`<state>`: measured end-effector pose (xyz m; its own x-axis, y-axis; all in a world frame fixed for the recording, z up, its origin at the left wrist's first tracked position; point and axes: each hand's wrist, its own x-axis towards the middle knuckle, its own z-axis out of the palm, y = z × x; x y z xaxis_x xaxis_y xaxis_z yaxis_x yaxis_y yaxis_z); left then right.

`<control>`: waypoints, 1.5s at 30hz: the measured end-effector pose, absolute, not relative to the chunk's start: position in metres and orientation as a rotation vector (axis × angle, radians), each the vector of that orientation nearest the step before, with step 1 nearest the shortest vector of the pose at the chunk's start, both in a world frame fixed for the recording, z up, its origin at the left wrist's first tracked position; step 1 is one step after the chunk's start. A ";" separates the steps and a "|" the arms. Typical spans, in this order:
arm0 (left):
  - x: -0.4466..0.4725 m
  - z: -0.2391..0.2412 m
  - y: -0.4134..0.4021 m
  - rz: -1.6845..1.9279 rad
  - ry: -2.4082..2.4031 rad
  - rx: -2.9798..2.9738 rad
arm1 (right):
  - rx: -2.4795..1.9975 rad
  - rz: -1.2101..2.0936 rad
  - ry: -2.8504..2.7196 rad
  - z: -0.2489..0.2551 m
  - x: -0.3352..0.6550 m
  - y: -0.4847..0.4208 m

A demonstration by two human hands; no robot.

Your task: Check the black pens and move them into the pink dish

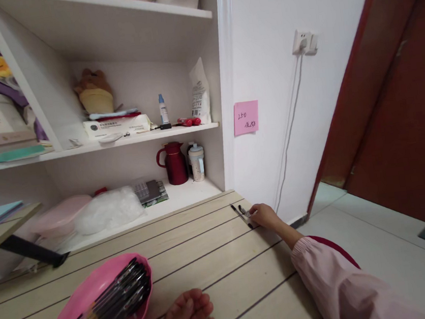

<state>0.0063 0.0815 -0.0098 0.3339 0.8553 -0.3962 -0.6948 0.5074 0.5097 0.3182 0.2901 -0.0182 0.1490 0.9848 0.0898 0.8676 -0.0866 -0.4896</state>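
Observation:
Palm up over the table's near side, my left hand (188, 317) has its fingers loosely curled and holds nothing. To its left stands a pink plastic basin (95, 278) with many black pens (116, 303) lying in it, their caps mostly toward the far right. My right hand (264, 216) reaches to the table's far right corner. Its fingers are closed on the end of a pen (243, 210), partly hidden by the fingertips. Just left of that, another black pen (241, 216) lies on the tabletop, nearly parallel to it.
The striped wooden table (224, 260) meets a white shelf unit (185, 190). On its lower shelf are a dark red jug (175, 163), a tumbler (197, 162) and a plastic bag (109, 210). A small raised stand (9, 229) is at left. A pink note (246, 117) hangs on the wall.

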 end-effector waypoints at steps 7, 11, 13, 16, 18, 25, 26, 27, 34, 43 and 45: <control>0.006 -0.010 0.081 1.023 0.680 0.261 | -1.968 0.356 -1.768 -0.021 0.318 0.289; 0.007 -0.008 0.080 1.024 0.686 0.266 | -1.961 0.348 -1.760 -0.022 0.318 0.289; 0.007 -0.007 0.080 1.024 0.695 0.266 | -1.961 0.348 -1.751 -0.022 0.318 0.288; 0.008 -0.007 0.080 1.027 0.708 0.268 | -1.962 0.354 -1.739 -0.022 0.318 0.288; 0.007 -0.007 0.080 1.028 0.707 0.273 | -1.964 0.358 -1.733 -0.022 0.317 0.288; 0.007 -0.010 0.080 1.034 0.723 0.284 | -1.974 0.384 -1.726 -0.021 0.317 0.288; 0.007 -0.010 0.080 1.035 0.723 0.284 | -1.975 0.388 -1.728 -0.021 0.317 0.288; 0.008 -0.009 0.080 1.035 0.722 0.285 | -1.975 0.391 -1.729 -0.021 0.317 0.288; 0.009 -0.001 0.079 1.036 0.742 0.286 | -1.993 0.396 -1.732 -0.013 0.323 0.281; 0.019 -0.002 0.068 1.137 0.869 0.622 | -1.909 0.445 -1.822 0.024 0.317 0.223; 0.013 0.010 0.066 1.187 0.969 0.824 | -1.843 0.473 -1.887 0.029 0.304 0.197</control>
<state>0.0134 0.0657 0.0098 0.0937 0.9807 -0.1714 -0.3642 0.1940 0.9109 0.3041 0.1971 0.0286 0.0013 0.9965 0.0832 0.8392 0.0442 -0.5420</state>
